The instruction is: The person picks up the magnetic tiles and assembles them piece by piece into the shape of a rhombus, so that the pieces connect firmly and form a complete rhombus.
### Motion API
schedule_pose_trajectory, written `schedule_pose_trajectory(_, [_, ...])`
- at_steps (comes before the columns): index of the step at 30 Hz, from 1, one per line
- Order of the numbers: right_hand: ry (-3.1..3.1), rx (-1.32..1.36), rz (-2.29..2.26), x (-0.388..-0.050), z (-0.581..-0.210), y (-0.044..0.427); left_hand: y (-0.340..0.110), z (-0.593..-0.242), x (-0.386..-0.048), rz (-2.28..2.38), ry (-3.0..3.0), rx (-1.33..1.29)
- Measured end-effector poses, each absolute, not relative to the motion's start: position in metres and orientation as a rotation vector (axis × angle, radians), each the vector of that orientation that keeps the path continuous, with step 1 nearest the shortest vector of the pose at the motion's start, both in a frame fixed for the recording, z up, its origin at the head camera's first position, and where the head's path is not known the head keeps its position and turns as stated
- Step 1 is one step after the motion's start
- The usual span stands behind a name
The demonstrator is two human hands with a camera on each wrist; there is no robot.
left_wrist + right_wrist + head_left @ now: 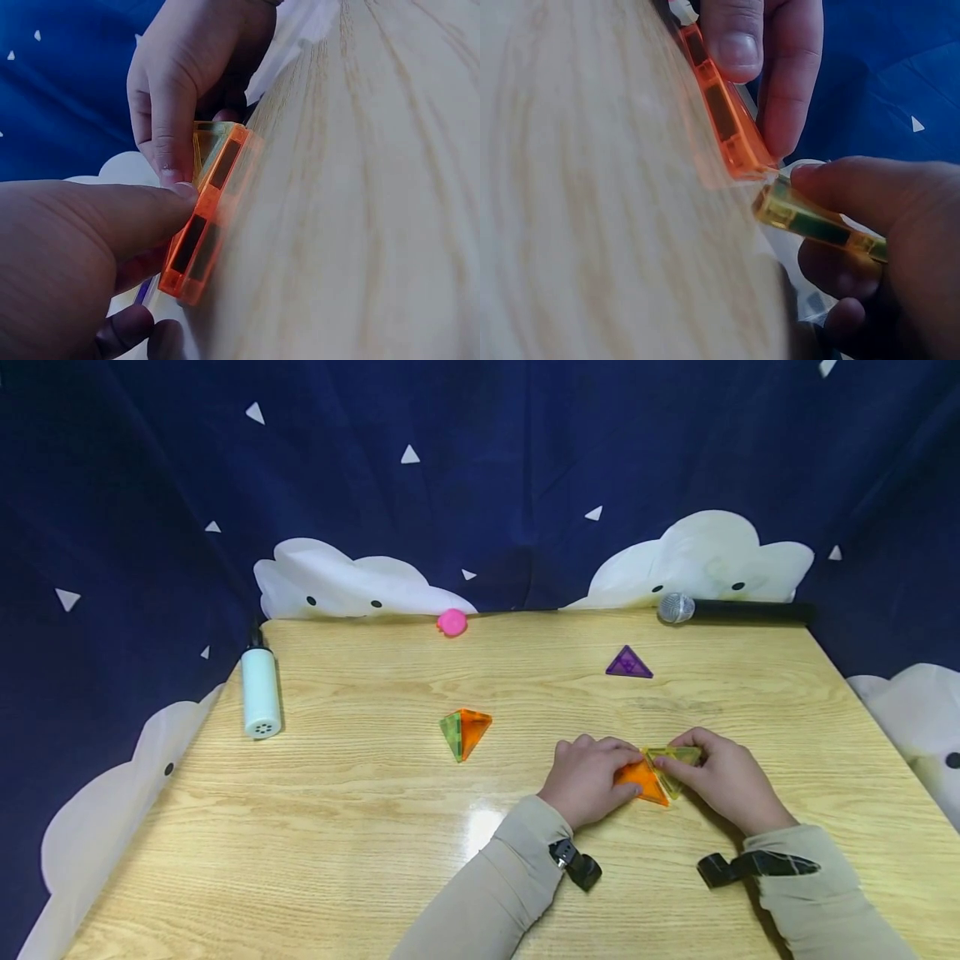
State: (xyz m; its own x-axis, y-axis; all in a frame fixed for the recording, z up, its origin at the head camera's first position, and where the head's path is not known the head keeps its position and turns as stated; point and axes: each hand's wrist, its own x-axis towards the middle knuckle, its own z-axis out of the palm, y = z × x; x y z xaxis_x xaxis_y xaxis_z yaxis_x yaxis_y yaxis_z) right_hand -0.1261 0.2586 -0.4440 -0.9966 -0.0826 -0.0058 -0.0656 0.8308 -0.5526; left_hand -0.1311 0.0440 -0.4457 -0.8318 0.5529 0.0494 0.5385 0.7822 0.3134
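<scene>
My left hand (588, 779) pinches an orange translucent triangular magnetic tile (643, 782), its lower edge on or just above the table. Thumb and fingers of my right hand (731, 783) grip a yellow translucent triangular magnetic tile (673, 788). Edge to edge, the two tiles lie side by side in the head view. From the right wrist, the yellow tile (821, 229) appears tilted, one corner near the orange tile's (724, 112) end; whether they touch is unclear. Dark magnets show along the orange tile's (201, 225) edge in the left wrist view.
A green tile (452, 732) and an orange tile (474, 729) lie joined left of the hands. Farther back are a purple triangular tile (628, 665), a pink round object (452, 622) and a microphone (738, 611). A pale blue pump-like cylinder (260, 689) lies at left.
</scene>
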Motion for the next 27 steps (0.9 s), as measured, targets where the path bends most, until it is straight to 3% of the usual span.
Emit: schedule_pose_trajectory(27, [2.988, -0.143, -1.047, -0.1176, -0.4499, 0.264, 0.0407, -0.4493, -0.1337, 0.555, 2.908, 0.905])
